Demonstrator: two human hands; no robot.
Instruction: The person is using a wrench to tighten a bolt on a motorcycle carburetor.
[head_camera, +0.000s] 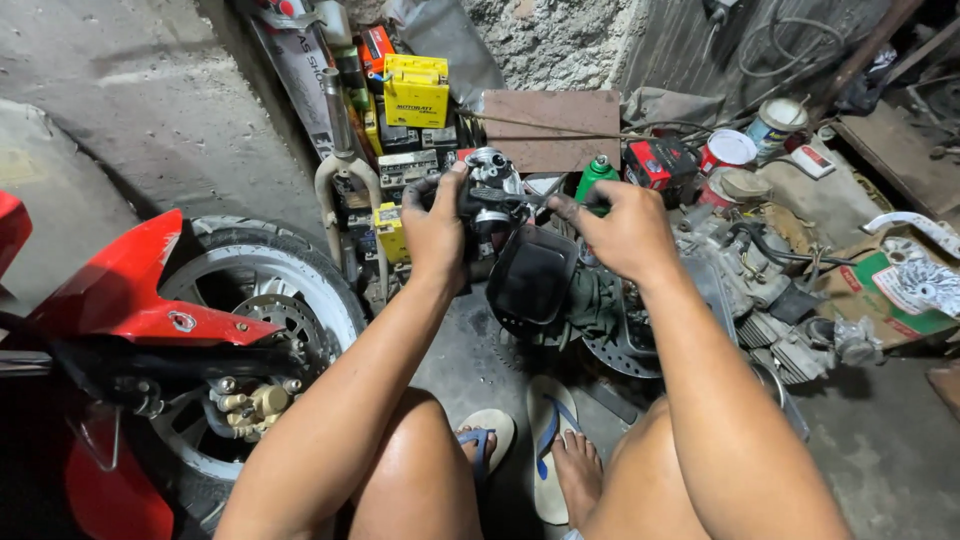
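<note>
Head view, near to far. Nearest: bare knees and feet in blue-strapped flip-flops (548, 450) on the concrete floor (880, 450). At left, just beside the left knee: red motorcycle fender (130, 290) over a front wheel (262, 300) with brake caliper (250, 402).

Mid-field: both forearms raised ahead. Left hand (435, 232), grip closed around the left side of a small metal carburetor (490, 195), thumb on top. Right hand (625, 232), grip closed to a pinch on a thin tool (530, 203) running roughly level, tip toward the carburetor's right side. Carburetor held in the air between both hands, nearer the left; long axis roughly upright; body grey, oily, with a bright round fitting on the near face. No bench; floor only.

Below the hands: dark plastic cover (530, 275), engine parts (770, 310). Beyond: green spray can (597, 172), yellow boxes (415, 90), cans (727, 150), rough wall (560, 40).
</note>
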